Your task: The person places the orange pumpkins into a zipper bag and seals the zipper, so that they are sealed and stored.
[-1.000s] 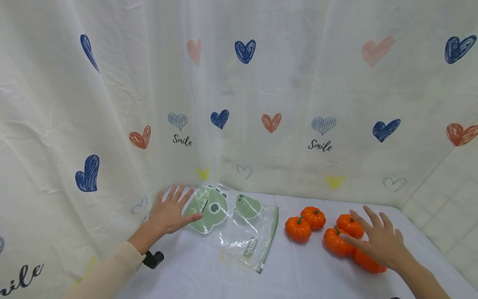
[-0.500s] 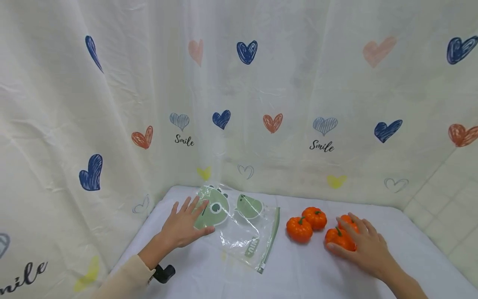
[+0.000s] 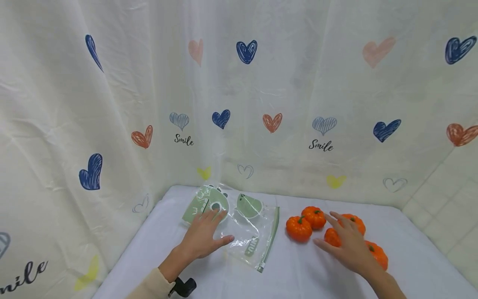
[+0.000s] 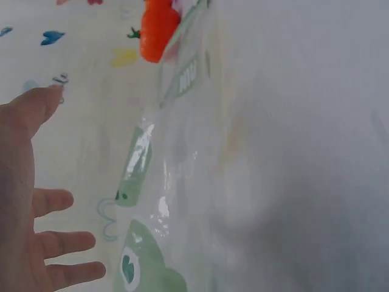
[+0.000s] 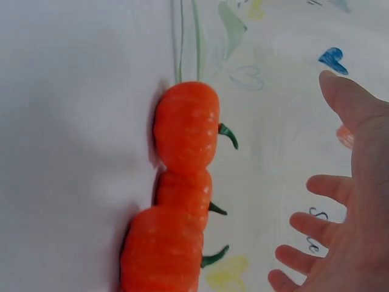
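A: Where are the two hands?
B: The left hand (image 3: 201,238) is over the near-left part of the clear zip bag (image 3: 242,228), fingers spread wide, gripping nothing. The right hand (image 3: 349,247) is also spread wide and holds nothing; it is among the small orange pumpkins (image 3: 298,230) as the head view sees it.
A: How do those lie?
B: All five sit on the white-covered tabletop (image 3: 298,274), to the right of the bag. Two are side by side nearest its zip edge; the other three are around the right hand, which partly covers one or more of them.
A: How far along does it look?
B: Hardly begun, judging by the layout. The bag lies flat with no pumpkin visible inside, every pumpkin is loose outside it, and any grasping seems undone.
A: Do the wrist views add anything?
B: Yes. The right wrist's shows a gap between fingers and pumpkins, which overlap hides in the head view, plus a curved green stem (image 5: 228,135) in profile. The left wrist's shows that hand raised clear of the bag. Only the head view takes in both hands and all five pumpkins.
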The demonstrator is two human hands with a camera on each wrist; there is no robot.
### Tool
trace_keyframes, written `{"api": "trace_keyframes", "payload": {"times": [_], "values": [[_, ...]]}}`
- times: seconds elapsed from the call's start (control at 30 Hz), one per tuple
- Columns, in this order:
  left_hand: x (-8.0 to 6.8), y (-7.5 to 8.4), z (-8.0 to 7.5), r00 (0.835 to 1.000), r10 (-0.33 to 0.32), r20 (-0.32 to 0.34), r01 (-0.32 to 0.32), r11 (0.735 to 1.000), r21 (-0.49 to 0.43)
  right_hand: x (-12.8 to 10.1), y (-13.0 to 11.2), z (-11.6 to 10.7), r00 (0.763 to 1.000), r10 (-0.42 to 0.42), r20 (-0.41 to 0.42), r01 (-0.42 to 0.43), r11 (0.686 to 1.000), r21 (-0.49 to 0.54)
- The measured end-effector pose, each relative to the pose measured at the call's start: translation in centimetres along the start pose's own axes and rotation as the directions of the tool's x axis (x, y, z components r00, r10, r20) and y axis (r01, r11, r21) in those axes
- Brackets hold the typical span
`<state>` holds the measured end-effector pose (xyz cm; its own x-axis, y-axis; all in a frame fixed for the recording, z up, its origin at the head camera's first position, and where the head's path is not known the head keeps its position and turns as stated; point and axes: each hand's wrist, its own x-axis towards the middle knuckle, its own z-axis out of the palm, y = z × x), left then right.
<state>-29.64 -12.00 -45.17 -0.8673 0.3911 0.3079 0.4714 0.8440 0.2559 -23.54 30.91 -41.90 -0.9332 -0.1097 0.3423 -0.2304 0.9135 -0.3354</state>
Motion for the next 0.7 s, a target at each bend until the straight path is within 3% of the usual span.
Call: {"api": "trace_keyframes", "payload": {"times": [0.13,0.4,0.57,0.7], "values": [[0.6,1.4,0.7,0.999,-0.009,-0.048,0.001,0.985,-0.17,0.7,-0.9,0.9,1.0,0.0,-0.001,0.0,0.994,0.11],[1.8,3.6,2.4,0.989,-0.075,-0.125,0.009,0.888,-0.46,2.4,-1.7,3.1,0.998,0.055,0.004,-0.054,0.97,0.236],[2.5,4.7,3.6,0.985,-0.094,-0.144,-0.004,0.824,-0.566,3.0,-1.6,4.4,0.995,0.094,0.023,-0.097,0.95,0.298],[2.7,5.6,4.6,0.985,-0.124,-0.118,0.027,0.794,-0.608,3.2,-1.7,5.2,0.988,0.139,0.066,-0.153,0.932,0.328]]}}
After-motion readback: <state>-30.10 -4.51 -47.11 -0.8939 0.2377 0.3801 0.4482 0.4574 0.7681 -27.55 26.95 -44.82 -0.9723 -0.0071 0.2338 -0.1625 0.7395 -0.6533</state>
